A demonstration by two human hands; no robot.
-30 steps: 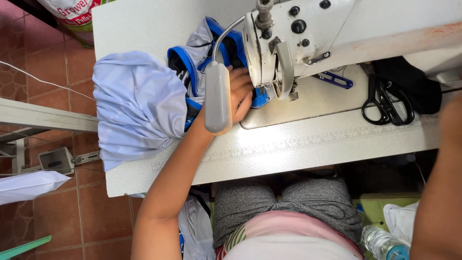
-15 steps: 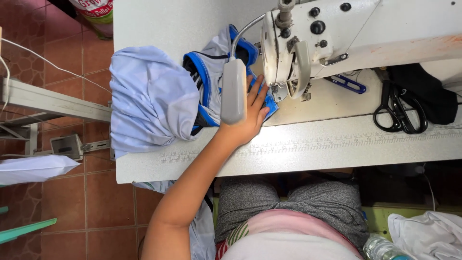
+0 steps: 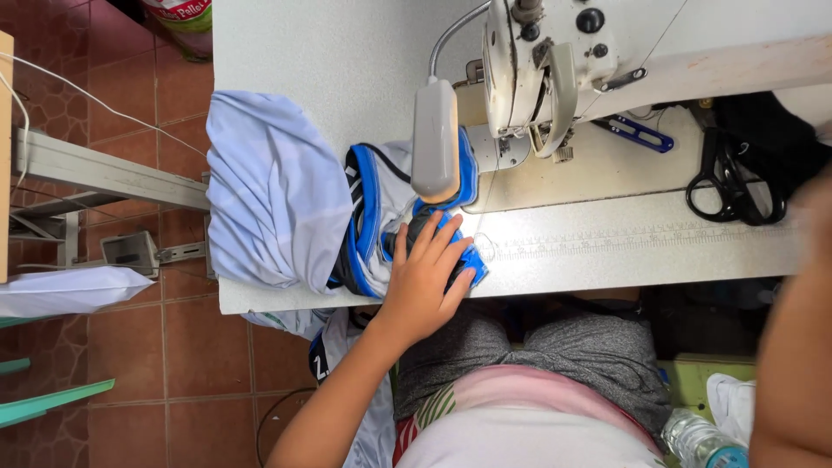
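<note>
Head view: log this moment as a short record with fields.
Left hand: left hand flat, fingers spread, on the blue-trimmed garment
Right hand: blurred forearm at the right edge; hand itself out of frame
Garment: light blue fabric bunched at the table's left end, part hanging over the edge
Machine: sewing machine with lamp over the cloth
Table: white sewing table
Other: black scissors to the right; water bottle below

Place: sewing workshop — industrial sewing machine (image 3: 555, 78) | white worktable (image 3: 329, 61) | scissors (image 3: 732, 178) — tiled floor (image 3: 130, 364)
</note>
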